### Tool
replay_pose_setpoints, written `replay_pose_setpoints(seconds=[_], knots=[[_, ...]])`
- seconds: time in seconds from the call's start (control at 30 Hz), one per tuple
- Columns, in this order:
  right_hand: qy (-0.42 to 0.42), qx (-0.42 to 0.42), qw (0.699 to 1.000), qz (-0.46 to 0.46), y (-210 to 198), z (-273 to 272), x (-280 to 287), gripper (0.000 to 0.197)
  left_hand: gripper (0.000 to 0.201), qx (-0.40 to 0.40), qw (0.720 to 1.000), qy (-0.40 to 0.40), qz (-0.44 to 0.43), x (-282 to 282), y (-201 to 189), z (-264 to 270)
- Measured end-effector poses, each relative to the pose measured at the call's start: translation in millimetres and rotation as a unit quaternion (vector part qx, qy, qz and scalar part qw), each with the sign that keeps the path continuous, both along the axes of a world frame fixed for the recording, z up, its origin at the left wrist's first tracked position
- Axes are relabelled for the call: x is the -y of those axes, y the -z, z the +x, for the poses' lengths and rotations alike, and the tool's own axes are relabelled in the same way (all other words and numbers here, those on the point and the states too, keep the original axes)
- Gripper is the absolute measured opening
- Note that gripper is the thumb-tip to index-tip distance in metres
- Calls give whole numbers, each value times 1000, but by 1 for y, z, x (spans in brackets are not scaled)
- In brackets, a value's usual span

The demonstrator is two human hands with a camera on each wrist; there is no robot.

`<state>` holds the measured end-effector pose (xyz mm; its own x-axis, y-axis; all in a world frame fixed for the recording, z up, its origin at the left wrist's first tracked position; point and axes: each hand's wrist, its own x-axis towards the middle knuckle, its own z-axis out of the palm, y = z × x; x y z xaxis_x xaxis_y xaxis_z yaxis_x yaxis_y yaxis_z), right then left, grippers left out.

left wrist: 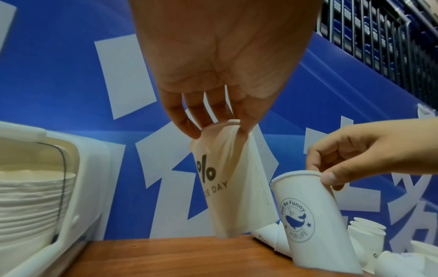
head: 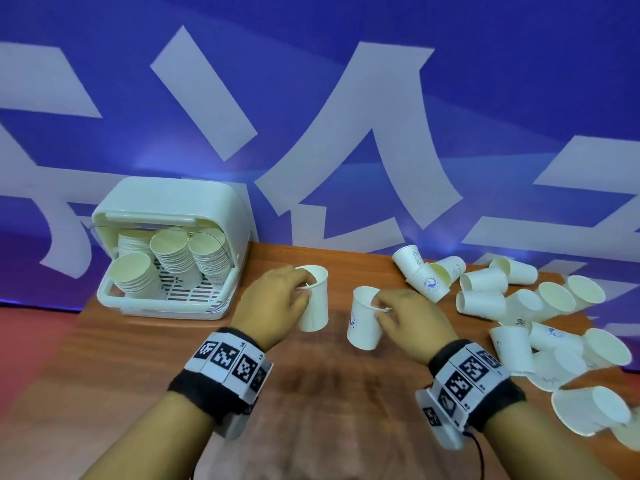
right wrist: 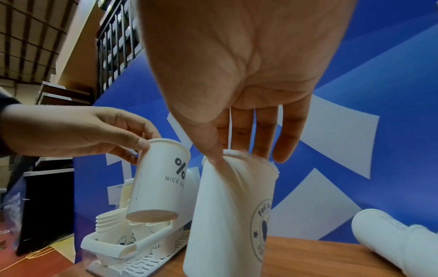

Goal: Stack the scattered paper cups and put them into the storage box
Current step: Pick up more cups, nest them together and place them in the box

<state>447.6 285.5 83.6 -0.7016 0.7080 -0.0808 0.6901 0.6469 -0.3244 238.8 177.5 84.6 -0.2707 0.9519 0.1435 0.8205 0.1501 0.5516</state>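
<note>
- Head view: left hand (head: 277, 299) at frame centre pinched the rim of a "% NICE DAY" cup (head: 314, 299), fingers inside the mouth. Right hand (head: 410, 317) just right of it pinched the rim of a whale-logo cup (head: 363, 318) the same way. The two cups were near each other, apart. Storage box (head: 166, 251) sat open at centre left on the desk (head: 156, 358), holding stacked cups (head: 188, 258). Scattered cups (head: 519, 306) lay in a pile at the right edge.
- Left wrist view: left hand (left wrist: 220, 84) gripped the "% NICE DAY" cup (left wrist: 227, 187) by its rim, base just above the desk. Right hand (left wrist: 355, 153) held the whale-logo cup (left wrist: 315, 221), tilted.
- Right wrist view: right hand (right wrist: 237, 84) clamped the whale-logo cup (right wrist: 232, 215) by its rim; "% NICE DAY" cup (right wrist: 161, 180) was lifted, bottom visible, above the storage box (right wrist: 123, 247) at lower left.
</note>
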Motion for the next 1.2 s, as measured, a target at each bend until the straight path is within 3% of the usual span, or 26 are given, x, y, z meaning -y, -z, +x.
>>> replay_pose_setpoints(seconds=[0.2, 0.37, 0.57, 0.7, 0.83, 1.2], knots=[[-20, -11, 1000, -12, -1, -29, 26, 14, 21, 17, 1000, -14, -14, 20, -4, -22], [-25, -19, 999, 8, -10, -69, 36, 10, 9, 24, 1000, -13, -3, 34, -7, -60], [0, -13, 1000, 23, -12, -155, 67, 10, 6, 56, 998, 10, 3, 68, 7, -151], [9, -7, 1000, 8, -10, -217, 95, 12, 21, 66, 998, 21, -8, 102, 11, -218], [15, 5, 1000, -10, -4, -261, 115, 13, 12, 54, 998, -4, 17, 121, 12, -275], [24, 17, 999, -25, 3, -303, 111, 9, 7, -10, 994, -73, 85, 132, 28, -332]])
